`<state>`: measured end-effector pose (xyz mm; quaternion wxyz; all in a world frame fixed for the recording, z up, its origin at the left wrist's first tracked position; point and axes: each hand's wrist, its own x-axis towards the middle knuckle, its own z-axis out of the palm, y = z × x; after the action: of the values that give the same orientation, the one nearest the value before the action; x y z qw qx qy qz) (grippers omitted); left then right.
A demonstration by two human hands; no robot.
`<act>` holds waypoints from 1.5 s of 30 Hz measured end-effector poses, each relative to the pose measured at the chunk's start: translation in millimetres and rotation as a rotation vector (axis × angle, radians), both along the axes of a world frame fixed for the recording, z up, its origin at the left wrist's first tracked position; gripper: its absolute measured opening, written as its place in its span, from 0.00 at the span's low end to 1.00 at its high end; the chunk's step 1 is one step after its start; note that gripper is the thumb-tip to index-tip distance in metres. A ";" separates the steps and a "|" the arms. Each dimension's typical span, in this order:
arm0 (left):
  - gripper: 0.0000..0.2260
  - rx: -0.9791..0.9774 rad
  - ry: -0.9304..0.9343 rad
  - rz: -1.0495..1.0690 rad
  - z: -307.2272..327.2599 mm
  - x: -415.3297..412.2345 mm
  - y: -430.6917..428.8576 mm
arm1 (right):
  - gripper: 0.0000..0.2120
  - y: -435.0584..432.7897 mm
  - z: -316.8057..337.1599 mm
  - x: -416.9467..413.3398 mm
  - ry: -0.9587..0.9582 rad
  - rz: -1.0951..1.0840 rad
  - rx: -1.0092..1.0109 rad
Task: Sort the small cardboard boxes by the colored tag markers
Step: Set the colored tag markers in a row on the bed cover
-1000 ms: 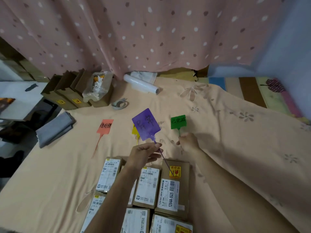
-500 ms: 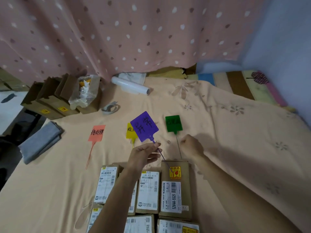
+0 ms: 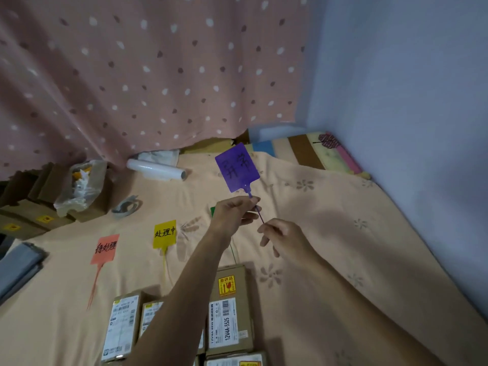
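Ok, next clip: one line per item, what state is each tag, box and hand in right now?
Purple tag: held up off the bed, upright, tail slanting down.
Left hand: pinching the purple tag's stem.
Right hand: pinching the tail's lower end.
Yellow tag: lying flat on the sheet.
Orange tag: lying flat.
Green tag: mostly hidden behind the left hand.
Cardboard boxes: closed, labels up, grouped at the near edge.
Tape roll: lying flat.
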<state>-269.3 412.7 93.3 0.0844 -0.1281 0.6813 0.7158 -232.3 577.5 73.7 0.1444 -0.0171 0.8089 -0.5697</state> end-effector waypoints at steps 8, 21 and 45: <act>0.05 -0.058 -0.052 0.092 -6.6 -15.4 116.5 | 0.11 99.8 -22.8 -18.2 0.001 0.075 0.051; 0.07 -0.149 -0.242 0.210 -93.4 -29.4 201.6 | 0.15 137.3 -88.3 -66.1 -0.210 0.030 0.078; 0.15 -0.165 -0.441 0.100 -126.8 3.1 201.8 | 0.13 105.2 -159.0 -103.0 -0.681 -0.199 -0.124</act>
<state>-266.2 614.6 -33.5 0.1847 -0.3215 0.6954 0.6156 -335.3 682.7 -85.2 0.3484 0.2437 0.6758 -0.6021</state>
